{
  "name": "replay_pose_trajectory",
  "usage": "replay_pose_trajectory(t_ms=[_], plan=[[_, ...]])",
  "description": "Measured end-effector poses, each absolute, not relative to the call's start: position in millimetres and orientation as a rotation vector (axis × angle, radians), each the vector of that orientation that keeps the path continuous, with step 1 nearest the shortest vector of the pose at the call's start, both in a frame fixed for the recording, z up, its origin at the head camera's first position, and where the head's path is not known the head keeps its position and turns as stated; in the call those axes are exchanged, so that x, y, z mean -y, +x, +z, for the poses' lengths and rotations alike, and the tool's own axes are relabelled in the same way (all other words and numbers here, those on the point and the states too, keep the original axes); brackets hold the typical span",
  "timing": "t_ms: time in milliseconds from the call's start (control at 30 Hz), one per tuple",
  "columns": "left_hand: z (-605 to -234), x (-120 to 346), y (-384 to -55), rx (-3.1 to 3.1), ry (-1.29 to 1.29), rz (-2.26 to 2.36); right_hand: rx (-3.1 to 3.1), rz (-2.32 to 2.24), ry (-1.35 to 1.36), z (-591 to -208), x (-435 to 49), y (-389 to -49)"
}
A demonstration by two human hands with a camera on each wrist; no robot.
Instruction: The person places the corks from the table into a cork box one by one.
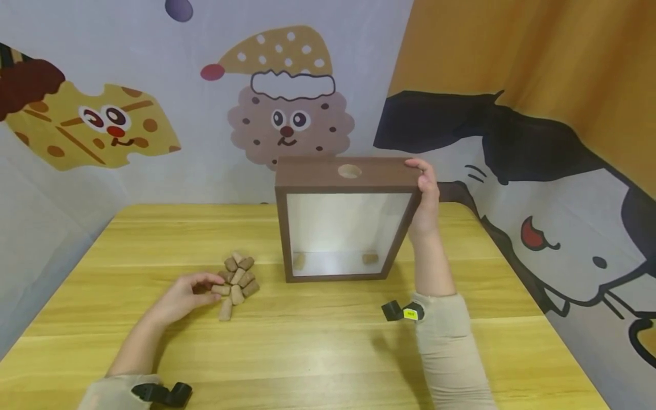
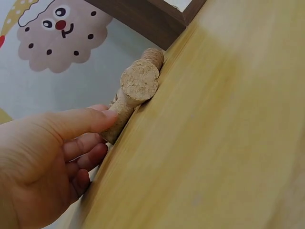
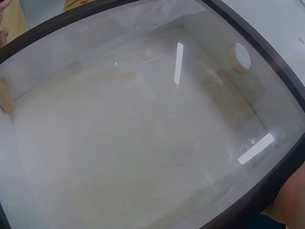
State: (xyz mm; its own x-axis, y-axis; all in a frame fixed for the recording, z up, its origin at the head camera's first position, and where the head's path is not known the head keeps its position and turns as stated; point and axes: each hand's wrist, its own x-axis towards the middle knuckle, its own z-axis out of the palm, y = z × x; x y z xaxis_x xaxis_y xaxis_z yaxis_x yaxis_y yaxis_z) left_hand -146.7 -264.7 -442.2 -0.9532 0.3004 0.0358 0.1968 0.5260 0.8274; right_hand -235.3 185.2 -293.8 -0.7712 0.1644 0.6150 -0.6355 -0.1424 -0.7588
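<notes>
Cork (image 1: 220,290) pinched at left, brown box (image 1: 312,175) gripped at right

Thumb and fingers of the left hand (image 1: 183,299) grasp the cork, at the left side of a loose cluster of corks (image 1: 237,278). The right hand (image 1: 426,199) clasps the box's upper right corner, fingers over the top face. The box stands on edge on the wooden table (image 1: 318,347), right of the cluster; its top has a round hole (image 1: 350,171), and two corks inside (image 1: 370,258) lie low behind the clear front. Beyond hangs a cartoon-printed cloth (image 1: 200,176).
</notes>
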Motion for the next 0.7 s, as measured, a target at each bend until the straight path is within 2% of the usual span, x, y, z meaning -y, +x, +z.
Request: replay_pose_trajectory(t_ms=[367, 700], plan=[[-438.7, 264.3, -145.6, -2.621, 0.387, 1.516, 1.663, 2.015, 0.595, -291.0, -187.8, -234.0], [-411.4, 247.7, -141.1, -2.642, 0.346, 1.612, 1.643, 2.014, 0.589, -291.4, -185.9, -232.8]])
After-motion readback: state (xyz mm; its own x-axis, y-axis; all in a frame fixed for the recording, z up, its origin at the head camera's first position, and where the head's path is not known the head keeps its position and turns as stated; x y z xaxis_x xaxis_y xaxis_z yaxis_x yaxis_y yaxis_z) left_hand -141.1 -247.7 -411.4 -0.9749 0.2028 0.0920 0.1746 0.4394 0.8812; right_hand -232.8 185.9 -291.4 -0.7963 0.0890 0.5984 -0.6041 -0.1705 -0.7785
